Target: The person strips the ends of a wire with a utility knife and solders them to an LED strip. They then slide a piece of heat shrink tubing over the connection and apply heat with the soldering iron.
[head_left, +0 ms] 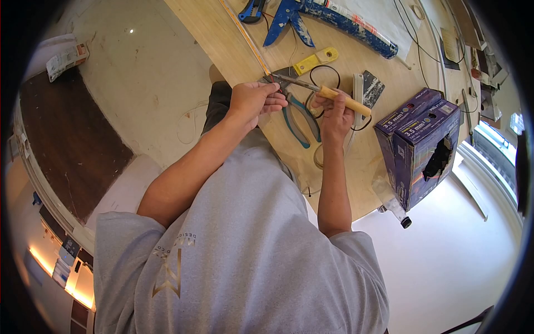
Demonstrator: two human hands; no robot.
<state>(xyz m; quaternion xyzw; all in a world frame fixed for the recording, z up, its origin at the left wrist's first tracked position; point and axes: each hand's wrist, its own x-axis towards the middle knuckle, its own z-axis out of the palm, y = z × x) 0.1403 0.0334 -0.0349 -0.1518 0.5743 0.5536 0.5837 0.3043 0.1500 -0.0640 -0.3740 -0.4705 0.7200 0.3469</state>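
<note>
My right hand [335, 116] grips the wooden handle of a soldering iron [356, 104], whose metal shaft points left toward my left hand. With thumb and forefinger my left hand [251, 102] pinches a thin reddish wire [272, 78] at the end of an LED strip [242, 30]. The iron's tip is close to this end; whether it touches cannot be made out. Just below lie pliers with blue-grey handles [301, 123], partly hidden by my left fingers. A scraper with a yellow handle [316, 60] lies beyond the iron, its dark blade near the strip.
A blue caulking gun [345, 23] and a blue cutter [251, 11] lie farther back on the wooden table [361, 158]. Purple wire boxes [417, 142] stand at the right edge, one torn open. Black cable [325, 68] loops near the iron. A plaster-spattered block [371, 88] sits behind my right hand.
</note>
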